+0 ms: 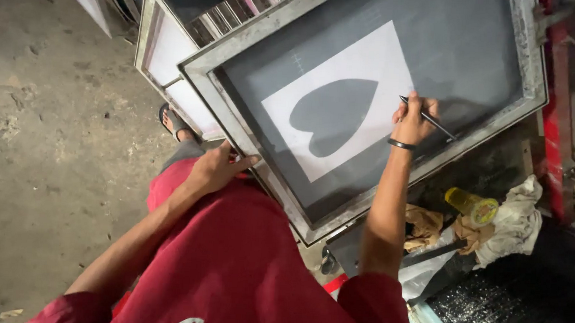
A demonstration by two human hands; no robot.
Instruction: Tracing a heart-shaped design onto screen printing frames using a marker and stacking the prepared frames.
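A metal-framed printing screen point(255, 33) leans tilted in front of me, its dark mesh carrying a white rectangle point(374, 54) with a dark heart shape point(334, 111). My left hand point(217, 167) grips the frame's lower left edge. My right hand point(413, 119), with a black band on the wrist, holds a thin dark pen-like tool point(436, 123) over the mesh just right of the white rectangle. I wear a red shirt.
More framed screens point(168, 48) stack behind on the left. A yellow bottle point(474, 206), white and brown rags point(513, 225) and a dark tray point(511, 308) lie at lower right. A red metal post point(561, 98) stands at right. My sandalled foot point(176, 127) rests on the concrete floor point(43, 133).
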